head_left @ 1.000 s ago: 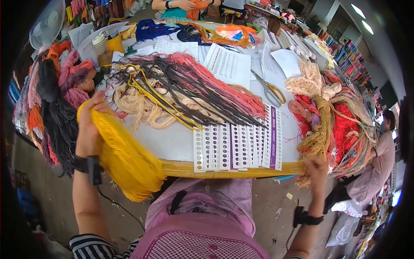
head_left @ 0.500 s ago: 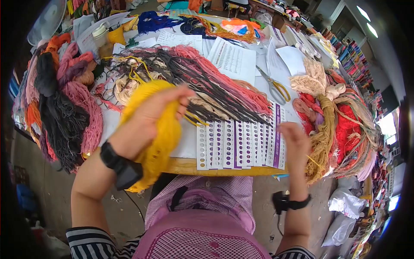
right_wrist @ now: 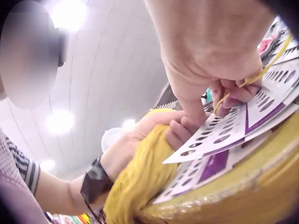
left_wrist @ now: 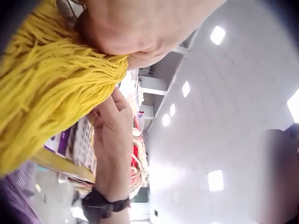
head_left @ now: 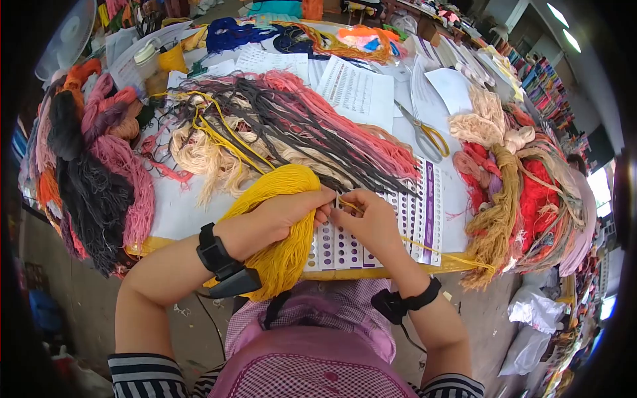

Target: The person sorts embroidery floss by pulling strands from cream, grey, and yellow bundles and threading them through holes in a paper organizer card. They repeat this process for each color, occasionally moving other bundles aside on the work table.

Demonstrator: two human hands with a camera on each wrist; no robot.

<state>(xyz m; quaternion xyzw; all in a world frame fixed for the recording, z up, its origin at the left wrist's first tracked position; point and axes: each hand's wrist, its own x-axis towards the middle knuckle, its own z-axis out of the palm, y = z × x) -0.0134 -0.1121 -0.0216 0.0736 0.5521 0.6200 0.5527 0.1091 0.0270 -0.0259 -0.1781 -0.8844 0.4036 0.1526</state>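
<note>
A thick yellow skein of thread (head_left: 292, 255) hangs over my left hand (head_left: 282, 211), which grips it above the table's front edge. Close beside it, my right hand (head_left: 373, 222) pinches a thin yellow strand (right_wrist: 280, 52); the fingertips of both hands meet. From the right hand the strand runs along the table front toward a tan skein. Under the hands lie white and purple punched cards (head_left: 432, 205), fanned out and partly covered by the hands. In the left wrist view, the skein spreads in front of the right hand (left_wrist: 114, 133).
Pink, dark grey and cream threads (head_left: 298, 126) lie across the table behind the hands. Scissors (head_left: 424, 136) rest near printed sheets (head_left: 358, 93). Coloured skeins are heaped at left (head_left: 86, 172) and right (head_left: 531, 192). A lidded jar (head_left: 149, 66) stands at back left.
My left hand has carried the yellow skein from the left to the table's front middle. My right hand has moved left from the right-hand heap and now pinches a yellow strand beside it.
</note>
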